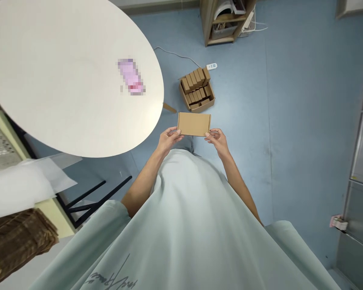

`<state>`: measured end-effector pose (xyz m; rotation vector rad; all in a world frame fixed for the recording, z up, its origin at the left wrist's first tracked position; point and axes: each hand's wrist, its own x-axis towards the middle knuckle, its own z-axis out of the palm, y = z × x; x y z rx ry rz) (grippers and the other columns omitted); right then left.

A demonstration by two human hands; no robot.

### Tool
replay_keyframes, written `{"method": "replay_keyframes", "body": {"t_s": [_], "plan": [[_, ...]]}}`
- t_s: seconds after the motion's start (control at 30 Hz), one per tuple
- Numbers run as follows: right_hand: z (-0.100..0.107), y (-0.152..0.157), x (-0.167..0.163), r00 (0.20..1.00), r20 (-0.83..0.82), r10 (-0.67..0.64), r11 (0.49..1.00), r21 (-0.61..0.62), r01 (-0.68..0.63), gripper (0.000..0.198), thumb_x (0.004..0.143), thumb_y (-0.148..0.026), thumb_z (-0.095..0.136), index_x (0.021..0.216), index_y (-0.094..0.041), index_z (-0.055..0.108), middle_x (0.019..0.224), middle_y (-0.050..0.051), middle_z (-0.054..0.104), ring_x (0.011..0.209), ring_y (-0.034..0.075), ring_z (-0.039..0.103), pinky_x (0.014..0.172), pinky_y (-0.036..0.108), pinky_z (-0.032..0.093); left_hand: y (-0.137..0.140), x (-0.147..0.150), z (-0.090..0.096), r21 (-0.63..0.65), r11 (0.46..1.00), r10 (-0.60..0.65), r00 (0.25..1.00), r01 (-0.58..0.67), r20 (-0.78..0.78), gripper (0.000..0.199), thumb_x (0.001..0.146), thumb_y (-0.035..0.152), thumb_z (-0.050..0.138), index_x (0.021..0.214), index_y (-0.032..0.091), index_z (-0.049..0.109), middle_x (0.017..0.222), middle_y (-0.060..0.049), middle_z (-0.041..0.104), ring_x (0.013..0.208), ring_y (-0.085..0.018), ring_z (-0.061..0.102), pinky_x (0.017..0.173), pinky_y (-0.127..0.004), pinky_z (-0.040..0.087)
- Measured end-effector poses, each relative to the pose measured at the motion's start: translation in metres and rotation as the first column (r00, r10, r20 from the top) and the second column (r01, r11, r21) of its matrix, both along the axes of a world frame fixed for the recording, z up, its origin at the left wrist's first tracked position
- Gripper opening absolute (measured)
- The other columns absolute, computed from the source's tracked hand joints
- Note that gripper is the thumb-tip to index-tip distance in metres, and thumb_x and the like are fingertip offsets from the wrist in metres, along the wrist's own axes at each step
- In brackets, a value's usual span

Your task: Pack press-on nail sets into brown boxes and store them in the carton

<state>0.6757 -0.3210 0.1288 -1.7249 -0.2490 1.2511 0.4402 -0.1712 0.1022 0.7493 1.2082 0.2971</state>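
A flat brown cardboard box (194,124) is held level in front of my body, its lid closed. My left hand (169,139) grips its left end, thumb on the near corner and fingers along the side. At the right end my right hand (217,140) pinches the other near corner in the same way. Beyond it on the floor stands an open carton (203,106) packed with several small brown boxes (193,79), some standing in a raised row at the far side.
To the left is a round white table (78,117) bearing a blurred pink item (131,76). A power strip (212,66) with a white cable lies on the blue floor beside the carton. A wooden shelf (209,24) stands farther back. Grey cabinets (356,217) line the right side.
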Motion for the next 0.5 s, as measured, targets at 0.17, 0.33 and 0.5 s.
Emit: {"method": "replay_keyframes", "body": {"t_s": [0.17,0.33,0.5], "plan": [[0.004,0.037,0.037,0.997,-0.011,-0.071,0.993,-0.091,0.07,0.085,0.066,-0.077,0.103,0.127,-0.029,0.069,0.123,0.007,0.082,0.101,0.026,0.085,0.105,0.048,0.07,0.04,0.056,-0.025,-0.068,0.996,-0.059,0.998,0.059,0.002,0.041,0.097,0.045,0.09,0.126,0.02,0.076,0.114,-0.011,0.087,0.106,-0.024,0.086,0.117,-0.05,0.066],[-0.009,0.085,0.068,0.999,-0.023,-0.025,0.986,-0.166,0.021,0.078,0.066,-0.074,0.104,0.118,-0.025,0.075,0.126,0.01,0.081,0.102,0.027,0.084,0.112,0.053,0.068,0.088,0.103,-0.058,-0.074,0.988,-0.142,0.986,0.136,-0.091,0.022,0.098,0.034,0.083,0.113,0.019,0.08,0.112,-0.009,0.086,0.108,-0.026,0.084,0.117,-0.05,0.065],[-0.043,0.136,0.091,0.995,0.101,0.028,0.974,-0.228,-0.004,0.073,0.066,-0.07,0.101,0.116,-0.025,0.071,0.128,0.011,0.082,0.101,0.027,0.082,0.108,0.052,0.069,0.125,0.138,-0.09,0.062,0.958,-0.261,0.943,0.279,-0.208,0.044,0.088,0.023,0.087,0.13,0.014,0.08,0.124,-0.017,0.084,0.123,-0.038,0.08,0.126,-0.059,0.056]]}}
